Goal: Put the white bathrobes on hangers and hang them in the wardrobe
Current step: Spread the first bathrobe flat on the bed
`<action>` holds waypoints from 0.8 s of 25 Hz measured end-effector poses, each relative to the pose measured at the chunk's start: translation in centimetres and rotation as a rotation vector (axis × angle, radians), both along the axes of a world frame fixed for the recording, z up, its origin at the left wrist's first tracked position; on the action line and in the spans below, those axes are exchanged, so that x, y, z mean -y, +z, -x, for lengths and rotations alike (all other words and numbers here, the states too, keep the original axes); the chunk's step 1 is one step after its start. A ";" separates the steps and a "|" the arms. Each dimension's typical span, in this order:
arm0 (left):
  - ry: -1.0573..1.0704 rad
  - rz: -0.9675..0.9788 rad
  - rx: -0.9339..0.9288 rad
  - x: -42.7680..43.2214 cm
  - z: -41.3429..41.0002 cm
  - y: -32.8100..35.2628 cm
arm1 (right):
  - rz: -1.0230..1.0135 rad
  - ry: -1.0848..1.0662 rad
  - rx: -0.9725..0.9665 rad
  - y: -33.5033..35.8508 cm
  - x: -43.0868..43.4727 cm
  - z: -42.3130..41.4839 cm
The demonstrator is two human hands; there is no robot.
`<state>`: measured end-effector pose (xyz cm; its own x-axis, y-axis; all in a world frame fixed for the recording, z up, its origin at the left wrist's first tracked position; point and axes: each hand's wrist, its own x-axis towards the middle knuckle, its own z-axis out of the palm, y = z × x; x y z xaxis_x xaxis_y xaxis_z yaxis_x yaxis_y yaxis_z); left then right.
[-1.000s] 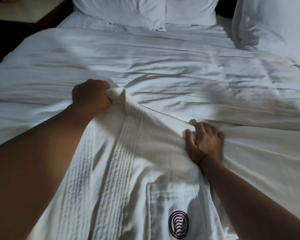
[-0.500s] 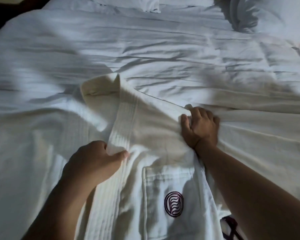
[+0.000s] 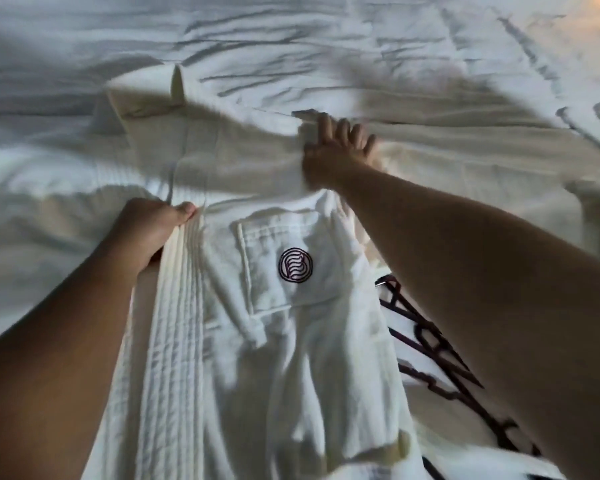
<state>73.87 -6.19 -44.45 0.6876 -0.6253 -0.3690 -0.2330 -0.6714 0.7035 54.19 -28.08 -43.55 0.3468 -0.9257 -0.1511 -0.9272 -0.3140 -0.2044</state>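
White bathrobe (image 3: 291, 341), hem cut off, band (image 3: 177, 306) pinched in left hand (image 3: 149, 230), blurred fold (image 3: 303, 116) gripped in right hand (image 3: 333, 154).

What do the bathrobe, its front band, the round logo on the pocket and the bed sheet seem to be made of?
bathrobe: white matte woven cloth, probably cotton; it folds softly.
front band: seemingly the same cloth, thicker, with stitched lengthwise ribs.
logo: dark purple thread, apparently embroidered; blur leaves this open.
bed sheet: thin, smooth white fabric, judging by its fine sharp creases.

Left hand (image 3: 146, 226), right hand (image 3: 333, 157), fingers (image 3: 344, 133) curled
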 end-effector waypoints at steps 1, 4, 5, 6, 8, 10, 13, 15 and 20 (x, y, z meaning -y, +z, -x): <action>-0.058 -0.014 0.078 -0.5 1.0 0.9 | 0.017 -0.012 0.075 1.6 -3.1 0.6; -0.145 -0.038 0.075 -4.8 5.4 4.3 | -0.024 0.053 0.519 6.2 -17.1 8.6; -0.205 -0.062 0.108 -7.4 7.0 5.1 | -0.049 0.076 0.625 7.2 -22.2 12.4; -0.272 -0.101 0.177 -10.7 8.5 5.8 | -0.076 0.034 0.646 7.8 -26.9 16.6; -0.335 -0.089 0.300 -18.5 11.4 5.6 | -0.168 -0.195 0.552 7.9 -35.0 24.1; -0.250 -0.116 0.181 -26.3 15.3 6.2 | -0.322 -0.334 0.343 7.1 -41.0 29.3; -0.104 -0.131 -0.012 -31.9 19.7 6.8 | -0.610 -0.323 0.109 6.1 -44.8 32.1; -0.047 -0.120 0.033 -33.2 19.9 6.5 | -0.690 -0.380 0.151 6.0 -44.1 32.2; 0.124 -0.134 -0.249 -37.1 20.4 6.2 | -0.573 -0.520 0.316 6.7 -44.1 34.0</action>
<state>53.50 30.88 -38.27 0.6338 -0.4763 -0.6094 0.0253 -0.7747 0.6319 20.15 16.01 -36.87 0.0011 -0.7889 -0.6145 -0.7975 0.3701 -0.4765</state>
